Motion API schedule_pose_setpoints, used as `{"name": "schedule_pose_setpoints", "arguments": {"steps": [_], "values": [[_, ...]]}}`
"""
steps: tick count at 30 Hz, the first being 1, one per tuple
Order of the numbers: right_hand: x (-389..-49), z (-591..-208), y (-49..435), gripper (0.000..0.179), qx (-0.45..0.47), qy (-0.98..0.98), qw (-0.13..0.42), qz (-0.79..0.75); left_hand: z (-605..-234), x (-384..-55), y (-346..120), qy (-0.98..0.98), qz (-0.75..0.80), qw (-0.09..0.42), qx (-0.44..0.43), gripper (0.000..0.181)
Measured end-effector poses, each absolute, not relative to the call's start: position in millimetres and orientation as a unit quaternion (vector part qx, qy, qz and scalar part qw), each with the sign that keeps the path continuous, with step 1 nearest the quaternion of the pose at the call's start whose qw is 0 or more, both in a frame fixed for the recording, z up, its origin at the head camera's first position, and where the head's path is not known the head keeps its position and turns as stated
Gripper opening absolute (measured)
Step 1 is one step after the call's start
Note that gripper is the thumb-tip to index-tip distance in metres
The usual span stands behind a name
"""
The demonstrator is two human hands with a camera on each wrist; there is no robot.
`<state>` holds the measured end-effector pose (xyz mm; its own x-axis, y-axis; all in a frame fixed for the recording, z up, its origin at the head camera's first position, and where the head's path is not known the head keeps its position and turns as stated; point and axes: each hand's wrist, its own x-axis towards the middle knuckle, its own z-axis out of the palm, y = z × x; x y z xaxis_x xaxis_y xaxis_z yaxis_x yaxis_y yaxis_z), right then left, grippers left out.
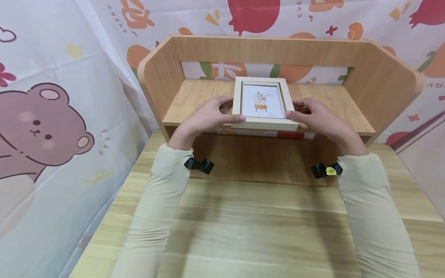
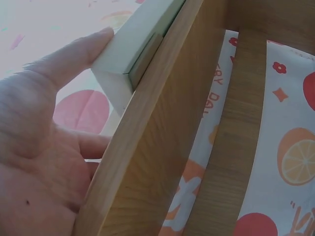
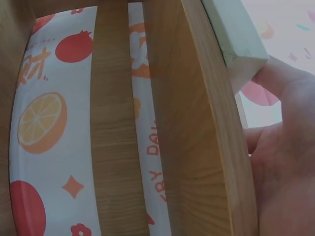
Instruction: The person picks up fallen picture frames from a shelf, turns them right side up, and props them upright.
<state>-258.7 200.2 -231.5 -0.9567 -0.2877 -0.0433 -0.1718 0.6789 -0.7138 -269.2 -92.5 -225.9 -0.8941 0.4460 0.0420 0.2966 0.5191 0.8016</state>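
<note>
A cream picture frame [image 1: 264, 101] with a potted-plant print lies tilted, face up, over the upper board of a wooden desk shelf [image 1: 205, 90]. My left hand [image 1: 208, 114] grips its left side, thumb at the near left corner. On the opposite side my right hand [image 1: 318, 114] holds it, thumb on the near right corner. In the left wrist view the frame's edge [image 2: 118, 56] rests close along the board's front edge, with the thumb against it. The right wrist view has the frame's corner [image 3: 246, 54] overlapping the board, fingers partly hidden behind it.
Upright side panels [image 1: 393, 77] and a back rail [image 1: 271, 50] bound the shelf. Beneath the upper board is a lower compartment [image 1: 257, 154]. The shelf stands on a wood-grain table [image 1: 257, 227]. Printed cloth [image 1: 194, 19] hangs behind and at the left.
</note>
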Motion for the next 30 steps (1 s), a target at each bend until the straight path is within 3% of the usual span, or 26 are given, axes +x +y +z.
{"name": "schedule_pose_setpoints", "arguments": {"steps": [13, 19, 24, 30], "values": [[-257, -229, 207, 0.066, -0.123, 0.898, 0.097, -0.411, -230, -267, -91, 0.872, 0.448, 0.056, 0.188, 0.074], [-257, -230, 215, 0.069, -0.140, 0.882, 0.111, -0.435, -234, -267, -99, 0.845, 0.478, 0.080, 0.228, 0.083], [-255, -229, 218, 0.071, -0.135, 0.879, 0.124, -0.441, -235, -268, -101, 0.821, 0.494, 0.096, 0.270, 0.073], [-255, -228, 215, 0.068, -0.121, 0.881, 0.127, -0.439, -234, -267, -101, 0.824, 0.494, 0.100, 0.258, 0.068]]}}
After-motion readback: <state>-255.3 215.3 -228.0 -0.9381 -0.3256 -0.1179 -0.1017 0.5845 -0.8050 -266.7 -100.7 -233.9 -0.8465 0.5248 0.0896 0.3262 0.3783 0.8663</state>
